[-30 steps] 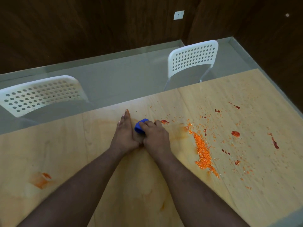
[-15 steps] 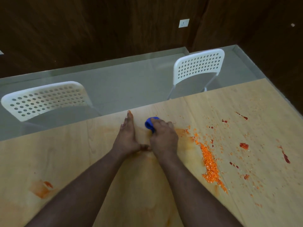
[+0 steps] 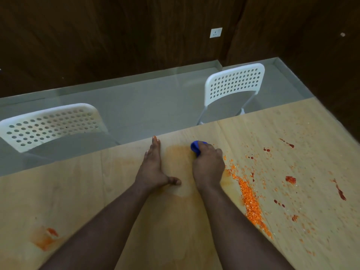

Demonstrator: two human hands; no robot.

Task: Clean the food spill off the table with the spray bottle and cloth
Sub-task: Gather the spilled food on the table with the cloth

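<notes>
My right hand (image 3: 208,164) grips a bunched blue cloth (image 3: 195,146) and presses it on the wooden table (image 3: 175,230) near its far edge. My left hand (image 3: 153,166) stands on its edge on the tabletop, fingers straight and together, thumb out toward the right. A band of orange crumbs (image 3: 250,199) runs diagonally just right of my right hand. Red sauce spots (image 3: 290,179) are scattered further right. An orange smear (image 3: 45,238) marks the near left of the table. No spray bottle is in view.
Two white perforated chairs stand beyond the table's far edge, one at the left (image 3: 48,125) and one at the right (image 3: 233,86). Grey floor and dark wooden walls with a socket (image 3: 215,32) lie behind them.
My right hand has carried the cloth to the right, away from my left hand, leaving a gap with a faint orange film between them. The left hand stays planted.
</notes>
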